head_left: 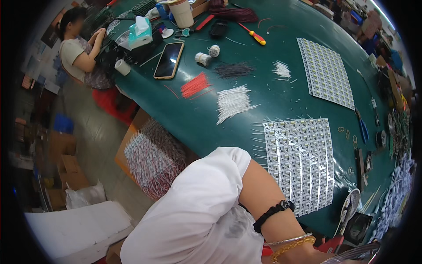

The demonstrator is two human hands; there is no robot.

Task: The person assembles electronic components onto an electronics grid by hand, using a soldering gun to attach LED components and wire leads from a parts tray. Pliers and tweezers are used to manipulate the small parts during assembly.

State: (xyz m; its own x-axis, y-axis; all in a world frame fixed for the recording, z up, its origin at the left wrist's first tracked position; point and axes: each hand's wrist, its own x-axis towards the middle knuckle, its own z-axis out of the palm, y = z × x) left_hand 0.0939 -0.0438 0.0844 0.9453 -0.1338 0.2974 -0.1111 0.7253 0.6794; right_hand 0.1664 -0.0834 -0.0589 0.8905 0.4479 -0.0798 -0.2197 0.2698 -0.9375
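My left arm, in a white sleeve, bends across the lower middle. A black band and bracelets circle its forearm, and my left hand (310, 256) is cut off at the bottom edge with its fingers hidden. Beside the forearm lies a sheet of small circuit boards (303, 167), with white wires sticking out along its left side. Beyond it are piles of white wires (233, 104), red wires (194, 86) and black wires (233, 70), plus short white pieces (281, 70). Another board sheet (327, 72) rests farther right. My right hand is out of view.
On the green table (272, 94) lie a phone (169, 61), a screwdriver (256, 37) and blue-handled pliers (362, 126). A tissue box (140, 38) stands at the far left. Wired boards (154, 160) fill a carton beside the table. Another person (75, 53) sits at the far left.
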